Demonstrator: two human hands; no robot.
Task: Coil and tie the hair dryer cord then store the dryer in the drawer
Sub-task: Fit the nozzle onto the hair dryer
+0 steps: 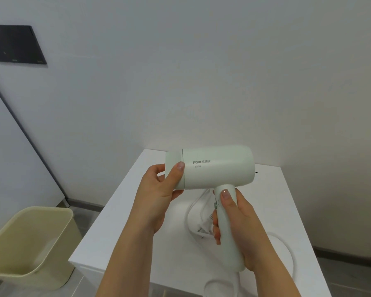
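Observation:
I hold a pale green hair dryer (pixel 217 166) in the air above a white cabinet top (pixel 141 239). Its barrel lies level, nozzle to the left, handle pointing down towards me. My left hand (pixel 159 189) grips the nozzle end, thumb on the front face. My right hand (pixel 236 224) is wrapped around the handle, thumb near the switch. The white cord (pixel 287 251) runs loose from the handle's base, looping over the cabinet's right side and front edge. Its plug (pixel 201 232) lies on the top under the dryer. No drawer shows.
A beige plastic bin (pixel 28 243) stands on the grey floor left of the cabinet. White walls rise close behind and to the right. A black panel (pixel 15 45) is mounted on the wall at upper left.

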